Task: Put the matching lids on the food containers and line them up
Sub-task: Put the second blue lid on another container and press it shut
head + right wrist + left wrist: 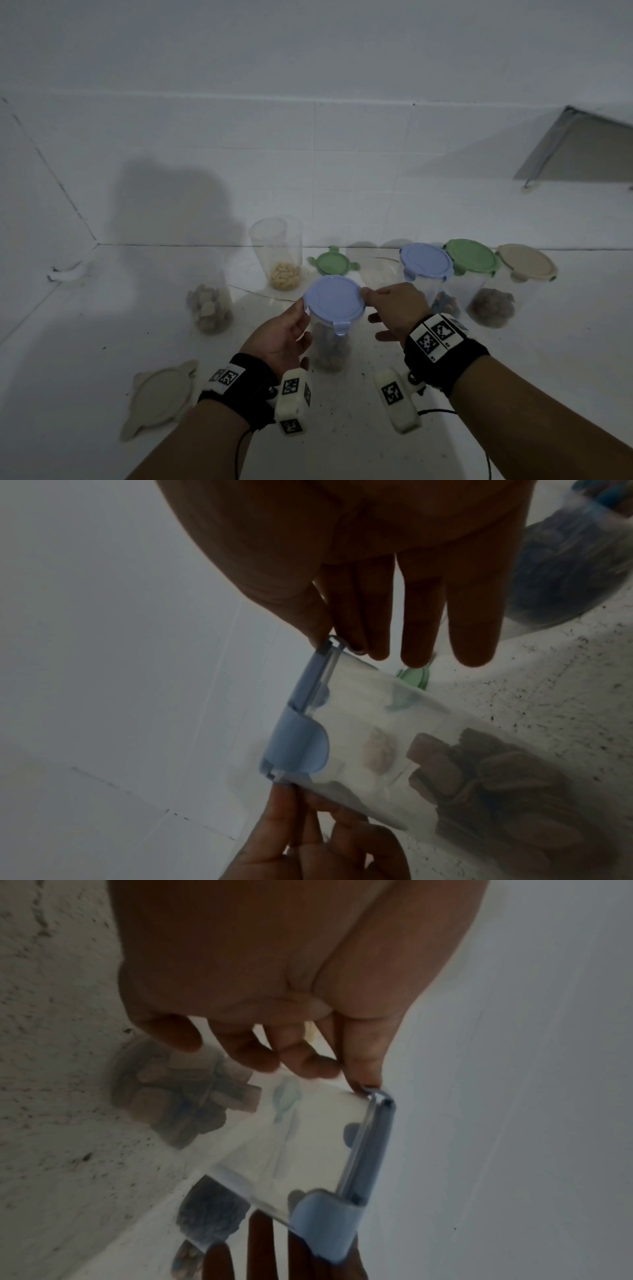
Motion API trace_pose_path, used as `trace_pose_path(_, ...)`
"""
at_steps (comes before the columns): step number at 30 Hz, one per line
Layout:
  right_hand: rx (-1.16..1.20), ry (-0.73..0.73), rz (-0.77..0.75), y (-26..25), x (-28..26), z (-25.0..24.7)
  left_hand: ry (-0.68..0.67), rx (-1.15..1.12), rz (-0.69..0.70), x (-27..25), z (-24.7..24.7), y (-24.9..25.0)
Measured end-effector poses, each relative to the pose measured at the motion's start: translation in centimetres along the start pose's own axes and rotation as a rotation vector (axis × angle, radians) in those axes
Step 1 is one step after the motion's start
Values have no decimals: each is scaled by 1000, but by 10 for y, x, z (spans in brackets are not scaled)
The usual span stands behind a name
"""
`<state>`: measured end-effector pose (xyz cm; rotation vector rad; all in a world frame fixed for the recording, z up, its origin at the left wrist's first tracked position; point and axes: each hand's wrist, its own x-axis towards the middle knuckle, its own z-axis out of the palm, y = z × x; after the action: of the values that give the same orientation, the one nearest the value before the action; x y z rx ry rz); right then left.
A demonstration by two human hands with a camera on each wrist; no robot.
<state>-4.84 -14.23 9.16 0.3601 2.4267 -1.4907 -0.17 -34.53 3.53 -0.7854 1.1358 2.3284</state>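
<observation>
A blue lid sits on a clear container holding grey-blue pieces, in the middle of the counter. My left hand pinches the lid's left rim, its fingers curled beside the container wall. My right hand pinches the right rim with thumb and index finger, its other fingers straight. In the left wrist view one fingertip touches the lid's edge and a blue clip flap hangs down the container. The right wrist view shows the lid, the container and both pinches.
At the back right stand three closed containers: blue-lidded, green-lidded, beige-lidded. Two open containers stand left: one with pale pieces, one with grey pieces. A loose green lid lies behind, a beige lid at front left.
</observation>
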Motion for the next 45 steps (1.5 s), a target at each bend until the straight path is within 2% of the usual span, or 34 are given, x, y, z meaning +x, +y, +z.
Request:
trace_pose_path(6, 210, -46, 64, -1, -5, 1, 86, 42, 1, 3, 5, -2)
trace_pose_path(13, 269, -31, 78, 0, -7, 7, 172, 29, 38, -2, 16, -2)
trace_pose_path(16, 296, -20, 99, 1, -7, 8, 159, 19, 28, -5, 17, 0)
trace_pose_path(20, 269, -99, 132, -4, -1, 2, 74, 85, 76, -4, 11, 12)
trace_pose_path(25, 349, -181, 237, -8, 7, -1, 101, 187, 184, -9, 10, 26)
trace_pose_path(30, 405, -214, 253, -2, 9, -1, 112, 301, 234, -14, 10, 24)
trace_pose_path(38, 339, -143, 168, -7, 14, -3, 59, 306, 166, -13, 7, 12)
trace_pose_path(41, 324, -151, 125, -3, 13, -1, 71, 282, 272, -7, 0, 3)
trace_pose_path(45, 118, -34, -90, -1, 10, 4, 129, 343, 438, -7, 5, 8)
